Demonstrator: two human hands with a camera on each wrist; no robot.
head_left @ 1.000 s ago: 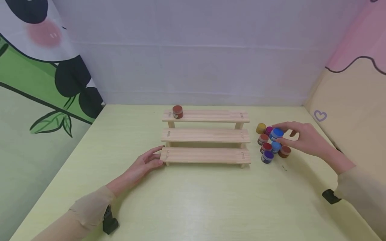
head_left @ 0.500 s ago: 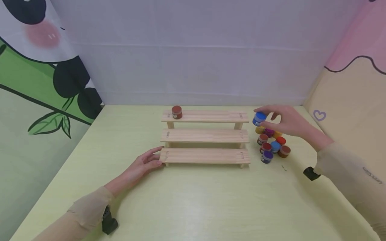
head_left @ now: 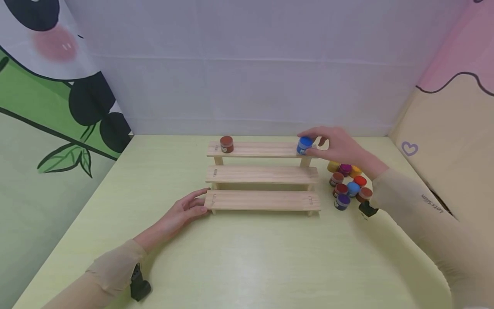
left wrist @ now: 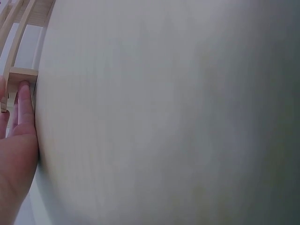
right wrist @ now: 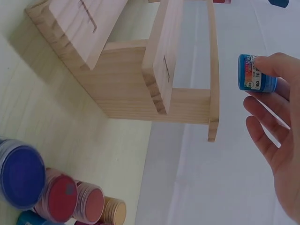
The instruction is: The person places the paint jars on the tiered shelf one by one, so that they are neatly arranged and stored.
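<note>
Right hand (head_left: 335,146) leftward (1 jar (head_left: 303,146) in grip)

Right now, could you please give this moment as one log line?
right hand: pinches blue jar above top shelf, right | left hand: holds rack at left | brown jar: on top shelf, left

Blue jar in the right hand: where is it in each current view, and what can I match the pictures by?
Head: right of centre, the blue jar is pinched by the right hand, overlapping the right end of the wooden rack's top shelf.
Left wrist: not in it.
Right wrist: upper right, to the right of the rack.
Shared landmark: the wooden rack, top left in the left wrist view.
</note>
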